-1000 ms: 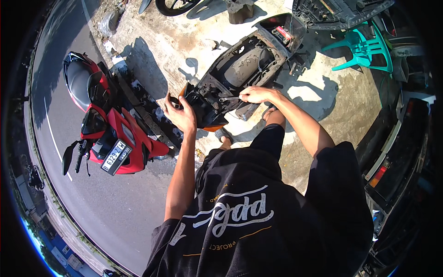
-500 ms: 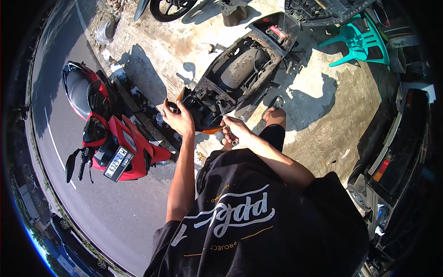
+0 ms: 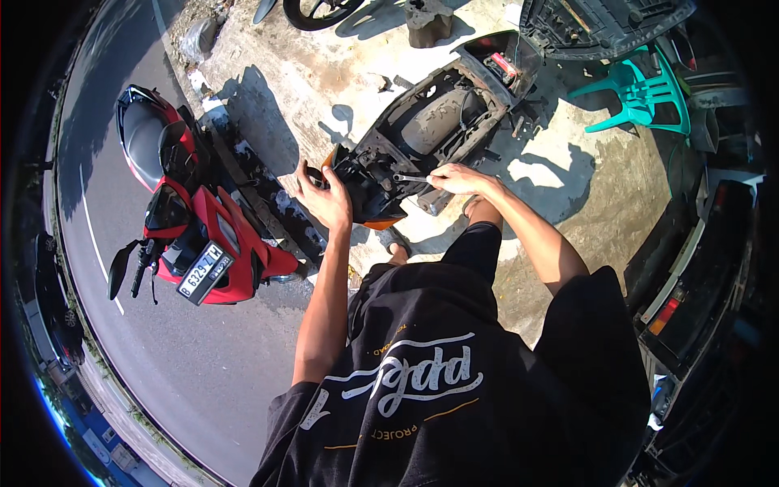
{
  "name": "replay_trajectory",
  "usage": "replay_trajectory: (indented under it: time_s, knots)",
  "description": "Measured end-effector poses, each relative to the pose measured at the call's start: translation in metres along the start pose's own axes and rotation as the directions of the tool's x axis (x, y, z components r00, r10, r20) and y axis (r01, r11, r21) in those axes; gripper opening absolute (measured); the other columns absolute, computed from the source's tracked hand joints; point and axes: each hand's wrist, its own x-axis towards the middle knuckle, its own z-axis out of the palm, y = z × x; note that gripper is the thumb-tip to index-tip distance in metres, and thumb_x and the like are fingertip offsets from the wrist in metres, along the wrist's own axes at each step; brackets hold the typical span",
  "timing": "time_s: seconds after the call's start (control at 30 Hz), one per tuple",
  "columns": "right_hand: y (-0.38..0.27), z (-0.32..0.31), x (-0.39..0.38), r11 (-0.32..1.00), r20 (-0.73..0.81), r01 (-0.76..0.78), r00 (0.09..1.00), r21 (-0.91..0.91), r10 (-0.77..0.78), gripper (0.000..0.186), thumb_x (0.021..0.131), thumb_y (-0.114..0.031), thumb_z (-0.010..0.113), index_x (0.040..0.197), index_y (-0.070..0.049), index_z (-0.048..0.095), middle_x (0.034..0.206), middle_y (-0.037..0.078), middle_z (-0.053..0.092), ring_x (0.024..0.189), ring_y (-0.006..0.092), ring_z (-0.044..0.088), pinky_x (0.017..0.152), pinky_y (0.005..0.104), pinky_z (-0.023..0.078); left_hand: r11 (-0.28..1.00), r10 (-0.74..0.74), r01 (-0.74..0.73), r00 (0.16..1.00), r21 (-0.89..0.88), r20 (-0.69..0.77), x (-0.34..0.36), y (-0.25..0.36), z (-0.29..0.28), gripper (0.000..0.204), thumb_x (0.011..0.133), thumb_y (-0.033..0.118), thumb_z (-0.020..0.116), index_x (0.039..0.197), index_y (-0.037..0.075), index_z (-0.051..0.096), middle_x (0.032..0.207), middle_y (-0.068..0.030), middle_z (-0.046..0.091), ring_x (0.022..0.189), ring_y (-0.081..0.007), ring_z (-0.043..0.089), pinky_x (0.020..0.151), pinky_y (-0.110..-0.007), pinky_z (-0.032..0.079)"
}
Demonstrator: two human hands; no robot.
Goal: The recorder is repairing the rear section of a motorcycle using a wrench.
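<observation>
A partly stripped scooter (image 3: 434, 126) stands before me, its dark frame and inner parts exposed. Orange panels (image 3: 381, 223) edge its near end. My left hand (image 3: 326, 203) grips this near end at its left side, thumb and fingers around a dark part by the orange edge; what lies beneath the fingers is partly hidden. In my right hand (image 3: 458, 180) is a metal wrench (image 3: 415, 178), held by one end and lying nearly level. Its other end sits at the frame just behind the orange-edged end; the fastener there is too small to make out.
A red scooter (image 3: 219, 260) is parked at left by the road (image 3: 195, 365). A green plastic chair (image 3: 645, 101) stands at far right, beside a black plastic tray-like part (image 3: 600, 28). A red item (image 3: 503, 63) lies at the stripped scooter's far end. A dark vehicle (image 3: 690, 284) is at right.
My right hand has moved up and to the right, swinging the wrench from steep to nearly level. My left hand stays at the scooter's near end. The whole view has shifted slightly.
</observation>
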Motion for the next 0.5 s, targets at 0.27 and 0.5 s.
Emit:
replay_trajectory:
  time_s: [0.27, 0.5]
  knots:
    - [-0.012, -0.036, 0.022, 0.98, 0.177, 0.053, 0.984, -0.19, -0.019, 0.038, 0.104, -0.034, 0.047, 0.088, -0.001, 0.056, 0.078, 0.009, 0.058, 0.076, 0.0221, 0.052, 0.074, 0.0397, 0.044, 0.999, -0.023, 0.022, 1.0, 0.038, 0.018, 0.0, 0.001, -0.001, 0.048, 0.091, 0.029, 0.064, 0.135, 0.011, 0.055, 0.124, -0.0242, 0.061, 0.119, -0.0406, 0.052, 0.1, -0.046, 0.043]
    - [0.017, -0.007, 0.026, 0.944, 0.306, -0.255, 0.934, 0.207, 0.186, 0.041, 0.107, -0.04, 0.045, 0.079, -0.011, 0.051, 0.059, -0.006, 0.032, 0.049, 0.0065, 0.029, 0.044, 0.027, 0.023, 0.999, -0.051, 0.05, 0.999, 0.007, 0.018, 0.001, 0.006, -0.002, 0.047, 0.093, 0.026, 0.064, 0.135, 0.006, 0.055, 0.125, -0.0204, 0.062, 0.122, -0.0404, 0.048, 0.106, -0.046, 0.038]
